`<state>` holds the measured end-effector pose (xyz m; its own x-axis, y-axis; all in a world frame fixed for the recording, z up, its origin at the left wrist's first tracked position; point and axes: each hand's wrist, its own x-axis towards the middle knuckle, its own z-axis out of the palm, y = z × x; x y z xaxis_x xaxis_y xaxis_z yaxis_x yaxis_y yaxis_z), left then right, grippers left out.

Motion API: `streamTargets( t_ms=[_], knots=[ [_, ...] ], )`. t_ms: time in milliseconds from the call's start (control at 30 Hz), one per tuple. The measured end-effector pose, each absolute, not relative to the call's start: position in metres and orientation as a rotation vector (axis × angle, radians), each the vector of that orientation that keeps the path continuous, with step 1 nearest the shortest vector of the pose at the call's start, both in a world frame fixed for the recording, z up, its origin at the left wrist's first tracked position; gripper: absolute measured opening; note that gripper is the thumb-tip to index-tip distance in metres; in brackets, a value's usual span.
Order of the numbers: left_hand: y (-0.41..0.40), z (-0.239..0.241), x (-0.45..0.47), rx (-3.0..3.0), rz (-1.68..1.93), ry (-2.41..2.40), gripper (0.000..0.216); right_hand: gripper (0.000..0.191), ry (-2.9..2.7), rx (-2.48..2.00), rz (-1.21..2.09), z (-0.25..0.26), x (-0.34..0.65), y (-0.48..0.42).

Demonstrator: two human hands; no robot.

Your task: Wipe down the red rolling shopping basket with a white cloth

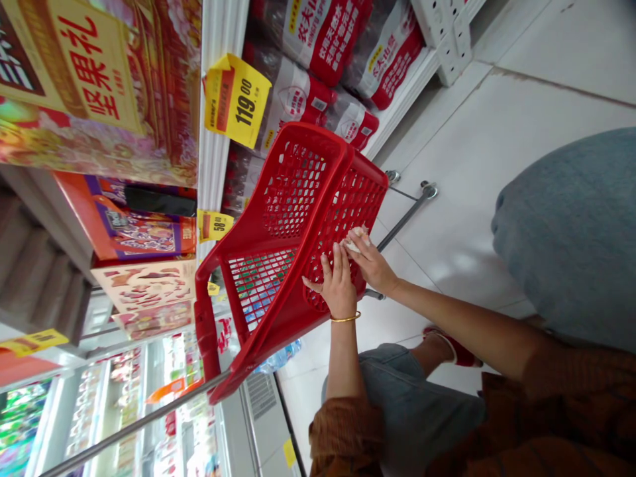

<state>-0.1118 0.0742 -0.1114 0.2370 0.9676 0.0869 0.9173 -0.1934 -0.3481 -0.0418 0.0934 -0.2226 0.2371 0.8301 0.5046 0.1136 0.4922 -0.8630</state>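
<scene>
My left hand (340, 283), with a gold bracelet at its wrist, lies against the perforated side of a red plastic shopping cart (318, 232). Its fingers are spread and it appears to hold nothing. Just beside it, my right hand (376, 266) presses a crumpled white cloth (358, 240) to the same side panel; whether it is cloth or tissue is hard to tell. The two hands are almost touching. From this tilted view, the cart's basket shows no goods inside.
Shelves with packs of bottled water (298, 86) and gift boxes (99, 73) stand close beside the cart. Yellow price tags (238, 99) stick out from the shelf edge (213, 165). Pale floor tiles (462, 159) lie below. My bent knees (566, 232) are near the cart.
</scene>
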Motion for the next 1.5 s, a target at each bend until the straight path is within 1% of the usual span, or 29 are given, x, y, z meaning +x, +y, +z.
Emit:
streamTargets(
  t_ms=[100, 367, 533, 667, 800, 967, 1133, 1300, 1500],
  knots=[
    [0.077, -0.111, -0.11, -2.186, 0.221, -1.731, 0.049, 0.058, -1.302, -0.914, 0.623, -0.228, -0.049, 0.087],
    [0.086, -0.111, -0.12, -2.193, 0.219, -1.665, 0.047, 0.048, -1.511, -0.775, 0.703, -0.257, -0.07, 0.058],
    [0.091, -0.108, -0.124, -2.211, 0.219, -1.658, 0.047, 0.053, -1.349, -0.827, 0.668, -0.255, -0.06, 0.073],
    [0.098, -0.108, -0.123, -2.226, 0.212, -1.647, 0.05, 0.058, -1.213, -1.077, 0.634, -0.241, -0.042, 0.106],
    [0.104, -0.108, -0.12, -2.24, 0.209, -1.629, 0.052, 0.057, -1.121, -1.233, 0.612, -0.234, -0.034, 0.138],
    [0.113, -0.108, -0.117, -2.254, 0.205, -1.587, 0.052, 0.058, -1.128, -1.173, 0.662, -0.239, -0.044, 0.153],
    [0.124, -0.108, -0.112, -2.265, 0.203, -1.591, 0.053, 0.058, -1.147, -1.112, 0.73, -0.244, -0.054, 0.151],
    [0.134, -0.108, -0.109, -2.258, 0.18, -1.541, 0.049, 0.06, -1.187, -1.116, 0.727, -0.245, -0.062, 0.149],
    [0.141, -0.11, -0.111, -2.248, 0.173, -1.544, 0.047, 0.063, -1.231, -1.046, 0.821, -0.251, -0.066, 0.137]
  ],
)
